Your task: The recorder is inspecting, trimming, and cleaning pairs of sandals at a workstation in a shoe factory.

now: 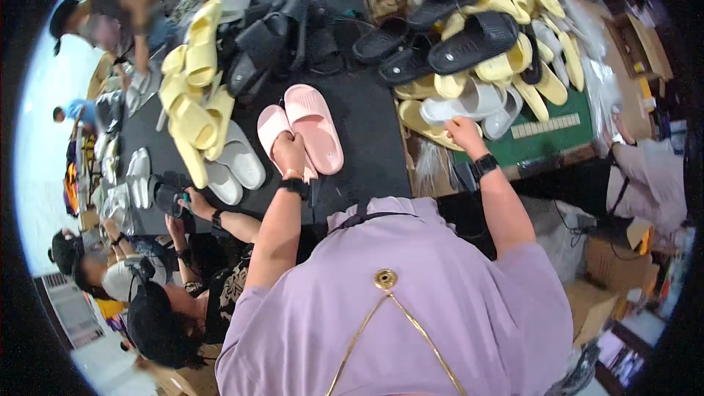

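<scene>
Two pink slippers (314,126) lie side by side on the dark table in front of me. My left hand (289,154) is closed on the left one of the pair, near its strap, and hides part of it. Farther right, my right hand (466,136) is closed at the lower edge of a light grey slipper (469,103). A yellow slipper (416,119) lies under that spot, partly covered by the hand. My fingertips there are small and hard to make out.
Yellow slippers (192,121), grey slippers (240,158) and black slippers (268,44) crowd the left and back. A mixed pile with black slippers (473,44) covers the green mat (554,136) at right. At left, a co-worker's hand (196,205) holds a dark slipper (167,196).
</scene>
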`<state>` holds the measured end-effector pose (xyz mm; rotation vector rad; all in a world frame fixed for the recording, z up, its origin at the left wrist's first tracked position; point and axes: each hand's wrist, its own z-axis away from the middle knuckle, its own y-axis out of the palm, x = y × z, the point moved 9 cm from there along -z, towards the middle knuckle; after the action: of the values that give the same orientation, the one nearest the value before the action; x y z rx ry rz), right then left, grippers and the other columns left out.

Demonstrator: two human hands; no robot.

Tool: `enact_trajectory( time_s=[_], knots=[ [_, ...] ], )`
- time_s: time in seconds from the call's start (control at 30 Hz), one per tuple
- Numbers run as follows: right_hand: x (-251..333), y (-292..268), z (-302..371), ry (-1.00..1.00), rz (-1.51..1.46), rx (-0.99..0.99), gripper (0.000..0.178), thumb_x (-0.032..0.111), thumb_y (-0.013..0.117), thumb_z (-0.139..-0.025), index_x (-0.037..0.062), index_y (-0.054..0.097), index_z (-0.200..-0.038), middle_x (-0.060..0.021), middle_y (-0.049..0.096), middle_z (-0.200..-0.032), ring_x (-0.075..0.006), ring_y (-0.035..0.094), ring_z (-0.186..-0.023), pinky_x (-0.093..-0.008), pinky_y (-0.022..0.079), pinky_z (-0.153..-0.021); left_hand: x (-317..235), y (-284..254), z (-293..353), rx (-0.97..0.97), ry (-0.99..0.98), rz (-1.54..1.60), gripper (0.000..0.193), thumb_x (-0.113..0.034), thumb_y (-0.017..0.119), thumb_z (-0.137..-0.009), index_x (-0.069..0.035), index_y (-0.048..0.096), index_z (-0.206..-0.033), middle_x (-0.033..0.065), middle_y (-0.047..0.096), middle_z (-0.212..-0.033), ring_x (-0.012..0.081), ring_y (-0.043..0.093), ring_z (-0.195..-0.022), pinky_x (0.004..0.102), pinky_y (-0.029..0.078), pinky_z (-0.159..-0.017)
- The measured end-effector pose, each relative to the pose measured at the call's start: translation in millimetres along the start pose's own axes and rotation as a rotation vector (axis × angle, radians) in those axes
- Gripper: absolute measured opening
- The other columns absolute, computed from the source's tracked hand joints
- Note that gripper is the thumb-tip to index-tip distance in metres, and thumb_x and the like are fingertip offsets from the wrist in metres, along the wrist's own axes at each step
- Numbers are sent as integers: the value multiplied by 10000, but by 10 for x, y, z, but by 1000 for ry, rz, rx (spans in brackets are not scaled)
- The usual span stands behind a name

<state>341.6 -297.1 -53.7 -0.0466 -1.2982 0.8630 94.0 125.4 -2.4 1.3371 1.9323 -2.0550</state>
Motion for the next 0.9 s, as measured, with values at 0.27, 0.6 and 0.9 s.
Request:
enact_trajectory(
  time_s=[0.27,0.6,0.9],
  knots=[
    [-451,84,393,79,384,-83,234,218,597,-795,-2,676,-775,-217,658,-806,-394,630,-760,-456,499,-711,-557,151,677,121,84,179,223,-184,680,-819,24,628,-757,151,635,-675,262,621,-631,372,476,-613],
    [-709,238,543,353,639,-201,182,135,599,-802,-11,693,-853,-242,675,-940,-397,658,-898,-474,530,-772,-747,199,790,367,205,170,235,-180,612,-844,26,678,-937,207,682,-841,312,683,-762,364,520,-688],
    [-864,278,493,293,657,-218,195,167,631,-755,-8,689,-821,-242,673,-896,-402,655,-853,-478,528,-753,-558,-54,712,328,143,212,211,-151,635,-835,3,692,-968,184,686,-854,255,687,-744,329,521,-680]
  ],
)
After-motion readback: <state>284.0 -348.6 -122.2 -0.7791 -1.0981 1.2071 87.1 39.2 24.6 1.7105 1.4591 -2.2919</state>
